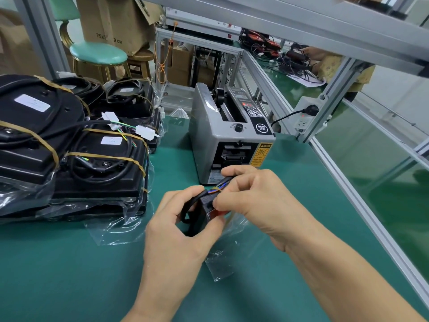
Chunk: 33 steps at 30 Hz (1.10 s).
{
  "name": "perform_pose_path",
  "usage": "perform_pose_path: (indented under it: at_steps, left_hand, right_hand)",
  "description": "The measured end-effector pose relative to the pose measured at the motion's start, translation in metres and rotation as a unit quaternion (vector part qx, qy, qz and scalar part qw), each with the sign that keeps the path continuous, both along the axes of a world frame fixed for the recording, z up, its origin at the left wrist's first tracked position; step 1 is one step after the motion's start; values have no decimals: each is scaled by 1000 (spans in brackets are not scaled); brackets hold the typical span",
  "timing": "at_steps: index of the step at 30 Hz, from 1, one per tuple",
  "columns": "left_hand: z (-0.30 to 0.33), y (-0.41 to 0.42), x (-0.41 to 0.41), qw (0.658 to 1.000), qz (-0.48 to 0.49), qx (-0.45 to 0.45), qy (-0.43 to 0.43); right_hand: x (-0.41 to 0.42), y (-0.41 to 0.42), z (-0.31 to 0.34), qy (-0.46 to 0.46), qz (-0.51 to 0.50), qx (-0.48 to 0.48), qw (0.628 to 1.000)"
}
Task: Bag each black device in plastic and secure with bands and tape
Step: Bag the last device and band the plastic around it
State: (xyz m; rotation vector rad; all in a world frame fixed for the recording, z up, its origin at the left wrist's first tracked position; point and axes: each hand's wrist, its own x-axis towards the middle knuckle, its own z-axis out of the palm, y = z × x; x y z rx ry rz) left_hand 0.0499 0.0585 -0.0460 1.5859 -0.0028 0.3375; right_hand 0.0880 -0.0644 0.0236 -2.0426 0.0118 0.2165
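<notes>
Black device (204, 211), small one, sits in both my hands above the middle of the green bench (69, 270), just in front of the tape dispenser (229, 133). My left hand (176, 231) grips it from the left, thumb and fingers curled round the body and a loop of its black cable (189, 206). My right hand (253, 198) pinches at its top, fingers curled over the coloured wires (214, 190) where a tan rubber band (219, 188) crosses them. Red patch on the device's near face, partly hidden by my fingers; can't tell what it is.

Clear plastic bag (222, 263) hangs crumpled under the device, trailing down onto the bench between my wrists. Can't tell how far the device is inside it.

Dispenser is grey, upright, black knob on top, yellow caution label on the front beside the slot. Its cord runs to a white power strip (306, 115) on the frame at the bench's far right edge.

Left edge of the bench: stack of larger black units (76, 145), already in clear plastic, tan bands across them, white connectors (146, 132) sticking out toward the dispenser. Loose empty bag (113, 231) lies flat on the bench just in front of that stack.

Beyond the far left corner: green stool (98, 53), cardboard boxes (111, 22).
</notes>
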Motion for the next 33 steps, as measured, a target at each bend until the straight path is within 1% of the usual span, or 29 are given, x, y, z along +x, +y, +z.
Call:
perform_pose_path:
  at_steps: [6, 7, 9, 11, 12, 14, 16, 18, 21, 25, 27, 29, 33]
  left_hand:
    - [0, 4, 1, 999, -25, -22, 3]
    - [-1, 4, 1, 999, -27, -25, 7]
    - [-2, 5, 2, 999, -28, -30, 13]
    - [-1, 4, 1, 999, -31, -33, 18]
    - [0, 4, 1, 999, -30, -33, 18]
    - [0, 4, 1, 999, -26, -43, 20]
    - [1, 4, 3, 996, -20, -79, 24]
    - [0, 1, 6, 995, 0, -98, 30]
    - [1, -3, 11, 994, 30, -99, 37]
    - [0, 1, 12, 985, 32, -150, 78]
    - [0, 1, 9, 985, 35, -144, 87]
    - [3, -2, 8, 985, 25, -154, 71]
    - [7, -6, 10, 996, 5, -62, 63]
  right_hand:
    - [0, 2, 0, -4, -5, -28, 1000]
    - [1, -1, 0, 7, -11, -15, 1000]
    - [2, -9, 2, 48, -25, 52, 997]
    - [0, -11, 3, 58, -29, 86, 994]
    - [-1, -10, 1, 46, -27, 77, 996]
    - [-3, -7, -9, -10, -22, 23, 999]
    - [-4, -3, -17, -56, -23, -20, 998]
    - [-5, -2, -21, -70, -20, -16, 997]
    - [-5, -4, -24, -75, -8, -1, 997]
    - [-4, -7, -24, -82, 9, -5, 997]
    - [-4, -7, -24, -98, 20, -9, 995]
    - [-5, -6, -25, -110, 19, -4, 994]
    - [-7, -5, -32, -150, 12, -18, 988]
